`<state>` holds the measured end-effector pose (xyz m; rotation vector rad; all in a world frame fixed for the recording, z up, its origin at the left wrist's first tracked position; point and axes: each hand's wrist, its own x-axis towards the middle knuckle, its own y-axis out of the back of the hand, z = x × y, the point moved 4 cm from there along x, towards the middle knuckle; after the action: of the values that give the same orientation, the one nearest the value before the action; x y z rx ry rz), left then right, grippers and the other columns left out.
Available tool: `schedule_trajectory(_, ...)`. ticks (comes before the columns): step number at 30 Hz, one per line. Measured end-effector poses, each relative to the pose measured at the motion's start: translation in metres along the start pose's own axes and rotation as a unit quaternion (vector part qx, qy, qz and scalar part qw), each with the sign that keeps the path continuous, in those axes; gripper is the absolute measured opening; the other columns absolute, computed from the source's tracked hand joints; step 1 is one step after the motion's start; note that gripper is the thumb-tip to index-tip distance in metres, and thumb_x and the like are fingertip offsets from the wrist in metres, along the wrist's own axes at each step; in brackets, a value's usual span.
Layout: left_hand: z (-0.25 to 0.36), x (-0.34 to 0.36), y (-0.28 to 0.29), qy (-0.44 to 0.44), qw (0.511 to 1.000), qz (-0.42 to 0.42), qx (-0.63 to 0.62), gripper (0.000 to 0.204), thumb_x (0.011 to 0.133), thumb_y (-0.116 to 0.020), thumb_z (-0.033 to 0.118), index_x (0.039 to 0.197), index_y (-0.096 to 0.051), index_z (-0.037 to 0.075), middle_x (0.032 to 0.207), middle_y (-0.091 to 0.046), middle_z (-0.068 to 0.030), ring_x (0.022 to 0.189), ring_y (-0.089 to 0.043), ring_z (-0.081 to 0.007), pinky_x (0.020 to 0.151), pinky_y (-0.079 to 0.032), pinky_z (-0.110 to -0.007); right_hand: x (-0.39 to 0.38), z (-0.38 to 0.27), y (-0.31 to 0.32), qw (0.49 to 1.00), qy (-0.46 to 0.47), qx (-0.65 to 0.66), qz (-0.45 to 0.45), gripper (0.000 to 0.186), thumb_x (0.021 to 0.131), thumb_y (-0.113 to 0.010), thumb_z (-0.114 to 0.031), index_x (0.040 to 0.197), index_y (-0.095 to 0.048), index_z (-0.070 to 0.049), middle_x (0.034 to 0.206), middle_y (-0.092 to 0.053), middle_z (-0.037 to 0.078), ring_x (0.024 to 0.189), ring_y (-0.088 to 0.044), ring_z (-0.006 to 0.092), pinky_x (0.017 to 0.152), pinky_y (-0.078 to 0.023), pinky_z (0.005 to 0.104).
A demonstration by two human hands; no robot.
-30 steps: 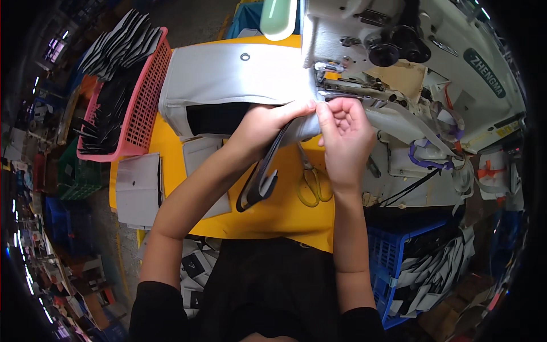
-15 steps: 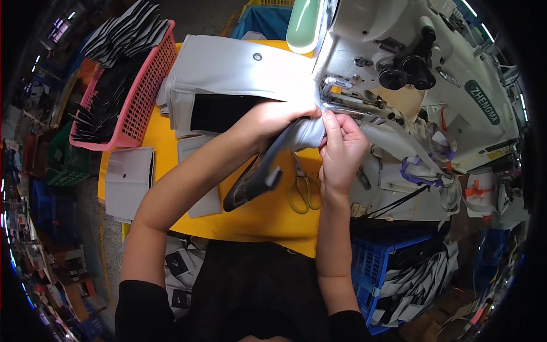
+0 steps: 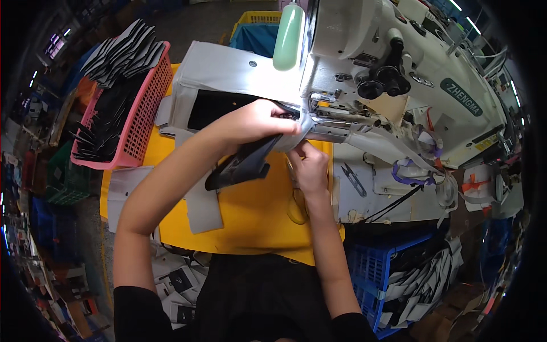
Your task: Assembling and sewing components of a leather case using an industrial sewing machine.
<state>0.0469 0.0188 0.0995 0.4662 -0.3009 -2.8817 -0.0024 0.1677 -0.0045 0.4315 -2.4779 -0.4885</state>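
My left hand (image 3: 263,121) is closed on a folded black and grey fabric piece (image 3: 239,171) just left of the sewing machine's needle area (image 3: 322,102). My right hand (image 3: 307,162) is lower, its bent fingers pinching the underside of the same piece, its fingertips partly hidden. Behind my hands lies a white panel (image 3: 233,65) with a metal eyelet and a black opening. Scissors with yellow handles (image 3: 296,208) lie under my right wrist, partly hidden. Small thread snips (image 3: 354,181) rest on the machine bed to the right.
A pink basket (image 3: 142,108) of fabric pieces stands on the left of the yellow table (image 3: 250,222), near grey pieces (image 3: 202,211). The white machine (image 3: 353,28) fills the upper right. A blue crate (image 3: 370,268) of pieces stands lower right; a yellow crate (image 3: 256,17) is behind.
My right hand has dropped away from the needle area to below the piece. My left hand has shifted left and is turned over the piece, whose hanging end has swung left.
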Motion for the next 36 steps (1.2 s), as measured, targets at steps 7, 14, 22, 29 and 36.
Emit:
schedule_trajectory(7,0.000,0.008,-0.003,-0.178,0.967,0.034,0.179,0.032,0.081,-0.075,0.028,0.084,-0.065,-0.002,0.075,-0.059,-0.0041,0.063,-0.045,-0.0110,0.058,-0.041,-0.023,0.012,-0.011,-0.034,0.988,0.072,-0.119,0.069,0.017,0.078,-0.072,-0.007,0.073,-0.064,0.008,0.059,-0.062,0.014,0.045,-0.045,0.0243,0.048,-0.041,0.0365)
schedule_trajectory(14,0.016,0.015,0.004,-0.133,0.958,0.037,0.253,0.041,0.080,-0.075,0.028,0.094,-0.066,-0.009,0.084,-0.065,-0.0149,0.076,-0.056,-0.0186,0.069,-0.049,-0.030,0.004,0.006,-0.043,0.990,0.071,0.008,0.124,0.011,0.077,-0.067,-0.001,0.072,-0.064,0.008,0.059,-0.061,0.014,0.045,-0.041,0.0230,0.048,-0.041,0.0356)
schedule_trajectory(22,0.012,0.014,-0.008,0.019,1.000,-0.005,0.018,0.030,0.082,-0.074,0.019,0.093,-0.066,-0.007,0.083,-0.064,-0.0130,0.071,-0.056,-0.0172,0.066,-0.049,-0.028,0.000,-0.002,-0.019,0.982,0.023,0.190,0.014,0.011,0.080,-0.058,0.003,0.071,-0.061,0.007,0.061,-0.061,0.008,0.049,-0.043,0.0160,0.047,-0.039,0.0300)
schedule_trajectory(29,0.014,0.014,-0.013,0.097,0.989,0.087,-0.070,0.028,0.083,-0.069,0.014,0.103,-0.067,-0.006,0.086,-0.067,-0.0153,0.071,-0.061,-0.0184,0.067,-0.051,-0.029,0.002,-0.031,0.015,0.895,-0.265,0.348,-0.092,0.020,0.089,-0.058,-0.009,0.071,-0.062,-0.004,0.062,-0.057,0.000,0.047,-0.043,0.0063,0.041,-0.034,0.0222)
schedule_trajectory(36,0.055,-0.036,0.018,-0.201,0.912,0.154,0.322,0.019,0.087,-0.066,0.013,0.101,-0.066,0.000,0.079,-0.063,-0.0122,0.068,-0.058,-0.0219,0.065,-0.049,-0.032,0.019,-0.033,0.041,0.899,-0.245,0.315,-0.179,0.023,0.090,-0.056,-0.011,0.068,-0.059,-0.005,0.060,-0.056,0.000,0.045,-0.041,0.0062,0.039,-0.031,0.0220)
